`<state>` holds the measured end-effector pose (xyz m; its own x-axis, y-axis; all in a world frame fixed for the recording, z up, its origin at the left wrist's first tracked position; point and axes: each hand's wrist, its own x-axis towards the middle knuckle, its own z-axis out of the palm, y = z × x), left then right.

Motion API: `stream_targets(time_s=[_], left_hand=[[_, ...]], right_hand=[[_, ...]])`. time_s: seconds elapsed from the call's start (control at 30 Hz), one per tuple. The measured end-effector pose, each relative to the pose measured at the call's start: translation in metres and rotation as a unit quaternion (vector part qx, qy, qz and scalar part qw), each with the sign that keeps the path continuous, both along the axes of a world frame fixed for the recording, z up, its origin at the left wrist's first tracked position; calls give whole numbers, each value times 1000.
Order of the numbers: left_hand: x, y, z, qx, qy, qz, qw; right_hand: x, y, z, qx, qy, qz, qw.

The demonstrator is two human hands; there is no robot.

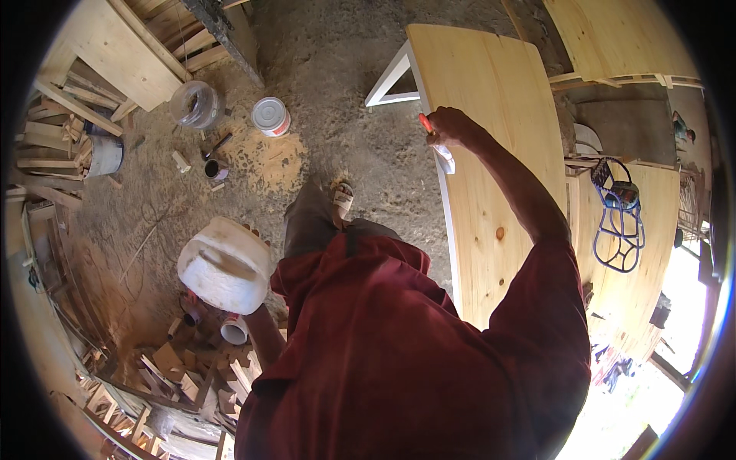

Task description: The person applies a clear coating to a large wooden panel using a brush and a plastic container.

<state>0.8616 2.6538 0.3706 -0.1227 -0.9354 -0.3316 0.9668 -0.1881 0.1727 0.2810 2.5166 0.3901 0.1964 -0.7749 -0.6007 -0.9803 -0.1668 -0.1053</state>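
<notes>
My right hand (450, 127) is closed round a paintbrush (445, 160) with a red handle. Its white-coated end points down against the near-left edge of a pale wooden panel (494, 153), whose narrow side edge looks white. On my left, my left hand (259, 232) holds up a white plastic jug-like container (225, 265), away from the panel. Most of that hand is hidden behind the container, with only a few fingertips showing at its far side. What is inside the container cannot be made out.
A lidded paint bucket (271, 116) stands on the dusty floor beside a clear plastic tub (195, 105) and a small cup (215, 169). Wood offcuts (184, 368) lie at lower left. More boards (629, 38) and a blue metal-framed item (618, 222) are at right.
</notes>
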Motion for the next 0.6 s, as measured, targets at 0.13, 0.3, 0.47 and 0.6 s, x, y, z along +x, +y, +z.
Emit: stream_targets(time_s=[0.13, 0.3, 0.47, 0.6], left_hand=[[-14, -54, -7, 7, 0, -8, 1000], [-26, -138, -23, 17, 6, -28, 999], [-35, -218, -28, 26, 11, -49, 998], [-42, -268, -29, 33, 11, -73, 997]], right_hand=[[-13, -65, -3, -5, 5, -2, 1000], [-25, -145, -10, -26, -2, -25, 999], [-28, -211, -8, 18, 34, -57, 998], [-31, -242, -13, 44, 36, -71, 996]])
